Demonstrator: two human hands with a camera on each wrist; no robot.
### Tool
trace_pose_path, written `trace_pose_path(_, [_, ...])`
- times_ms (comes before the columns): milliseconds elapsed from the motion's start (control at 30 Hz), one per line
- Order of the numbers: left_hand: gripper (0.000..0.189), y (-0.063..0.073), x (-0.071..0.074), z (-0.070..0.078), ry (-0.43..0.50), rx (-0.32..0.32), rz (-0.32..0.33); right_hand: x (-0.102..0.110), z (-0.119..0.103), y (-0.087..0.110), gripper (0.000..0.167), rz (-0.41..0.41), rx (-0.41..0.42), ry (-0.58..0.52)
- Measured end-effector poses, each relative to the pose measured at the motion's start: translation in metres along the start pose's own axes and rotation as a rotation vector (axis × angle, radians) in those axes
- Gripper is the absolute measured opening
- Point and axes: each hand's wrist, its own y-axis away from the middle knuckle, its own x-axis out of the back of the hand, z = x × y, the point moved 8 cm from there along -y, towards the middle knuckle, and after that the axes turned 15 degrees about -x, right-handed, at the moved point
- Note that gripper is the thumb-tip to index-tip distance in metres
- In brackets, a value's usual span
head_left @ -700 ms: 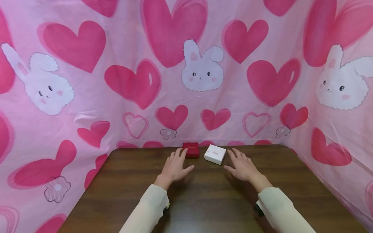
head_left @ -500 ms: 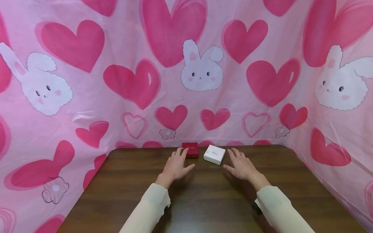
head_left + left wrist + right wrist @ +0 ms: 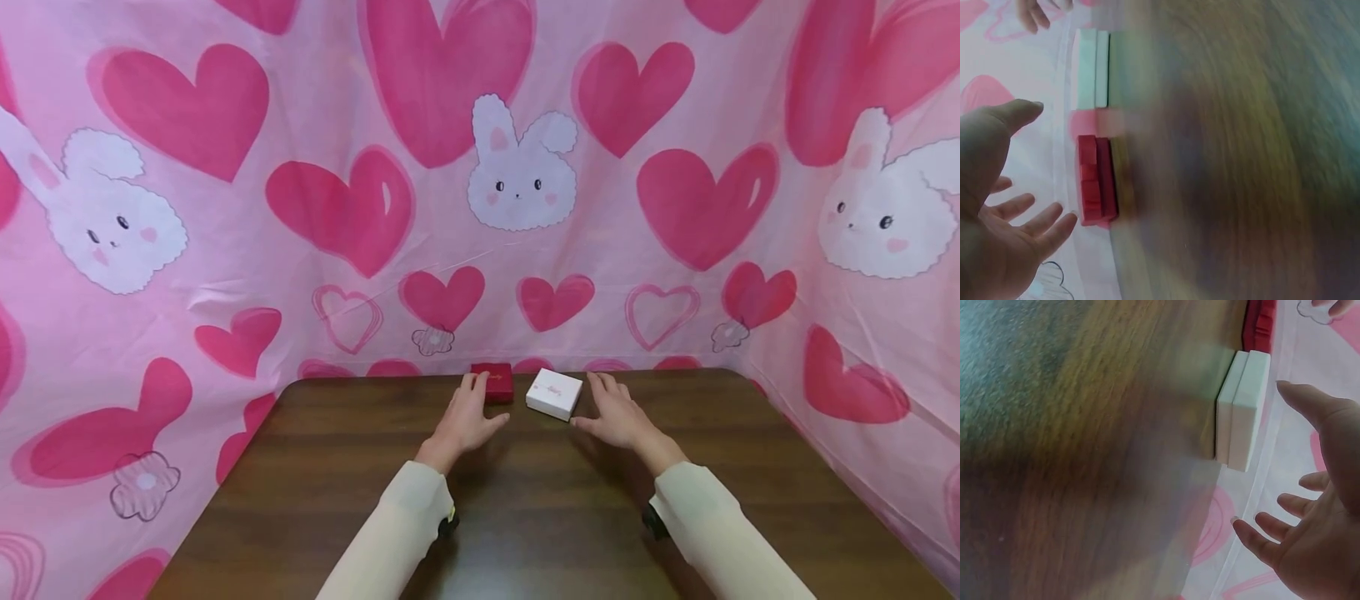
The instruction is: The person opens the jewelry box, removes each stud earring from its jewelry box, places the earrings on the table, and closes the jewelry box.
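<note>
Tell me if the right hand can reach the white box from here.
Probably yes: the right hand is just right of the white box, with nothing visible between them; the red box sits on the opposite side.

and here's the tabletop [image 3: 540, 517], dark wood-grain look w/ a soft sheen, pretty smooth. red box [image 3: 499, 387] & white box [image 3: 553, 393] both look like smooth card, white one approx. matt. backdrop [image 3: 517, 258] is printed cloth, matt w/ creases, & sleeves [image 3: 393, 529] look like matt fabric.
</note>
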Motion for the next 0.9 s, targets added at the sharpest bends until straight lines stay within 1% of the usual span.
trace_pose_path(133, [0.084,-0.005,-0.002,0.002,0.000,0.008,0.007,-0.001,0.000,-0.004,0.097,-0.014,-0.005,-0.010])
trace_pose_path(367, [0.081,-0.014,-0.011,0.011,-0.006,0.010,-0.005,-0.004,0.005,-0.010,0.096,-0.032,-0.031,-0.051])
trace_pose_path(667, [0.078,-0.026,-0.024,0.020,0.020,-0.005,-0.013,-0.009,0.007,-0.021,0.096,-0.055,-0.069,-0.173])
trace_pose_path(900, [0.078,-0.035,-0.033,0.024,0.019,-0.008,-0.015,-0.012,0.009,-0.028,0.097,-0.075,-0.072,-0.231])
